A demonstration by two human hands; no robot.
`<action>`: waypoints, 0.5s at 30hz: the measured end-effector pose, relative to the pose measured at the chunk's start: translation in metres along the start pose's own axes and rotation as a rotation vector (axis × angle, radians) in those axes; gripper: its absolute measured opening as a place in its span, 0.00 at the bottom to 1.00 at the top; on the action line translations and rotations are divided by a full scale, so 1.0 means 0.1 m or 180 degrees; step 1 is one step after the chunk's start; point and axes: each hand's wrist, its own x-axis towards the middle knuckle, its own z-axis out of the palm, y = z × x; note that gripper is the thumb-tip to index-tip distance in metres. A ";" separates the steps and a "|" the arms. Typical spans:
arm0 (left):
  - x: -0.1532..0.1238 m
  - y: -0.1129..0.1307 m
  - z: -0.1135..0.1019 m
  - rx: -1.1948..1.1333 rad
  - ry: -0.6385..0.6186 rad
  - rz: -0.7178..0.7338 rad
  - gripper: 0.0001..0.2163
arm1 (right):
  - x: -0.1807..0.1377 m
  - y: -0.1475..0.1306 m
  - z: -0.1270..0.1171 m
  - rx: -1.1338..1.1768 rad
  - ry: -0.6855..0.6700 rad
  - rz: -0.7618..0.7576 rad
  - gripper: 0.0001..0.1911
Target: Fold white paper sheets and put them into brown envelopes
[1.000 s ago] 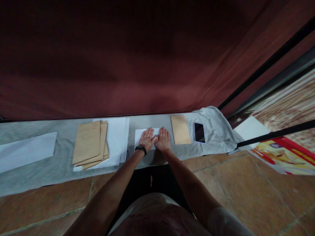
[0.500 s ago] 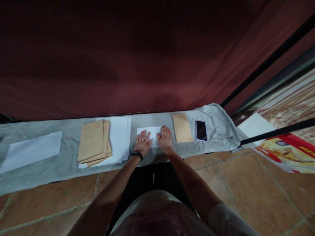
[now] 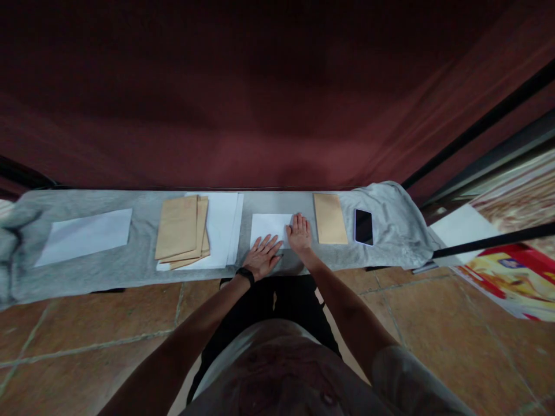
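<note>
A small white sheet of paper [image 3: 271, 226], looking folded, lies flat on the grey cloth in front of me. My left hand [image 3: 262, 258], with a black band on the wrist, rests palm down over its lower edge, fingers spread. My right hand [image 3: 299, 233] lies flat on the paper's right end, its fingers stretched out and pointing away from me. Neither hand grips anything. Just right of my right hand lies a brown envelope [image 3: 330, 219]. To the left, several brown envelopes [image 3: 177, 228] are stacked on larger white sheets [image 3: 223, 231].
A phone [image 3: 363, 227] lies right of the single envelope. Another white sheet [image 3: 87, 236] is at the far left of the grey cloth [image 3: 143, 271]. A dark red curtain [image 3: 260, 156] hangs behind. At right are black poles [image 3: 498, 240] and a red-yellow box [image 3: 515, 277].
My left hand has slid toward me, from the paper's left part to its near edge, uncovering more paper. My right hand stays at the right end. The view has shifted slightly.
</note>
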 end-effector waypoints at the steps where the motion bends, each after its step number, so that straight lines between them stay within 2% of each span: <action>1: 0.00 0.00 0.00 0.0002 0.0041 0.0046 0.25 | -0.01 -0.01 -0.02 0.0090 -0.0055 -0.0112 0.29; 3: 0.00 0.01 0.02 0.0029 0.0090 0.0150 0.25 | -0.05 -0.04 -0.07 0.0375 -0.0294 -0.0573 0.26; 6: -0.01 0.01 0.04 0.0096 0.0083 0.0293 0.24 | -0.18 -0.12 -0.10 0.0827 -0.0856 -0.1509 0.24; 8: -0.01 0.02 0.05 0.0104 0.0080 0.0383 0.22 | -0.27 -0.16 -0.11 0.0948 -0.1092 -0.1901 0.23; 11: -0.02 0.02 0.05 0.0079 0.0116 0.0449 0.21 | -0.30 -0.18 -0.10 0.0864 -0.1141 -0.2052 0.23; 15: -0.02 0.03 0.05 0.0042 0.0188 0.0427 0.23 | -0.15 -0.14 -0.07 0.0581 -0.1125 -0.1998 0.24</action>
